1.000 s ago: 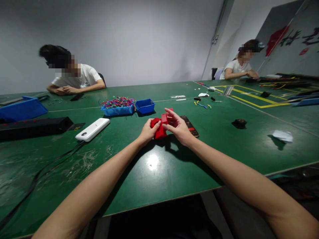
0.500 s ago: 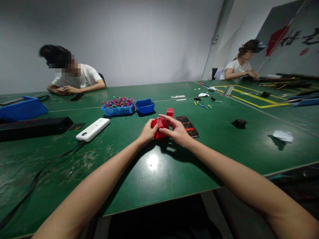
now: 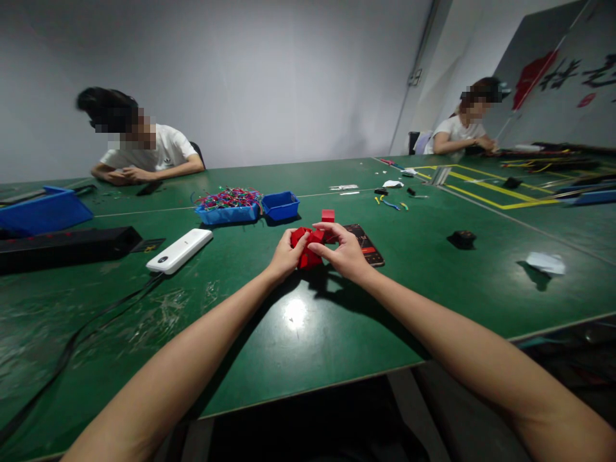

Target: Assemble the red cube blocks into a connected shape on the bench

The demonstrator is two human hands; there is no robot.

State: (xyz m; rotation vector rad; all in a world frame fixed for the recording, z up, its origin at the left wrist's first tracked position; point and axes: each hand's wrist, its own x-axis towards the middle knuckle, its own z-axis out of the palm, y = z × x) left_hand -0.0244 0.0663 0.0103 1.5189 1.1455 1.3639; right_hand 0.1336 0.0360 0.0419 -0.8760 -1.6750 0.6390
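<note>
A red blocky object with several angular faces is held just above the table in front of me. My left hand is closed round its left side, thumb on the near face. From the right, my right hand curls its fingers over the same object, its thumb against the near face. The palms and fingers hide parts of it, and its exact kind does not show. Just behind stands a separate red block. A dark smartphone lies partly behind my right hand.
On the green table are a blue bin of coloured wires, another blue bin, a white power bank with a cable, a black power strip and a black part. Two people sit across.
The red object has turned in my hands, so its raised block no longer points up between the thumbs. My right fingers have shifted slightly to the right.
</note>
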